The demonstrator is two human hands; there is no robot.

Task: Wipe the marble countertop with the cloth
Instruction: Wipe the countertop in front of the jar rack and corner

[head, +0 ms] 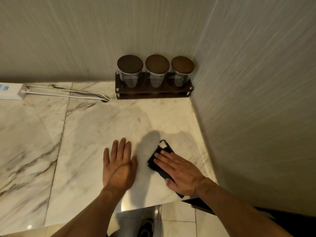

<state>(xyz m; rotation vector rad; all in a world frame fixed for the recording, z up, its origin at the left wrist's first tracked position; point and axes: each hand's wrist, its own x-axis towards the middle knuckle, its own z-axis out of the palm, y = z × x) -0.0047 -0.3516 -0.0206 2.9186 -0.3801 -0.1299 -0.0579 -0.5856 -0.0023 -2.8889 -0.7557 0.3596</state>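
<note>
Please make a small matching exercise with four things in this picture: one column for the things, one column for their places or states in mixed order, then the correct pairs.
Things:
1. cloth
2. left hand
3. jar rack
4. power strip

Places or states:
A. far left edge of the counter
B. pressed under the right hand
C. flat on bare marble, holding nothing
D. in the wall corner

Pairs: 1-B, 2-C, 3-D, 4-A
</note>
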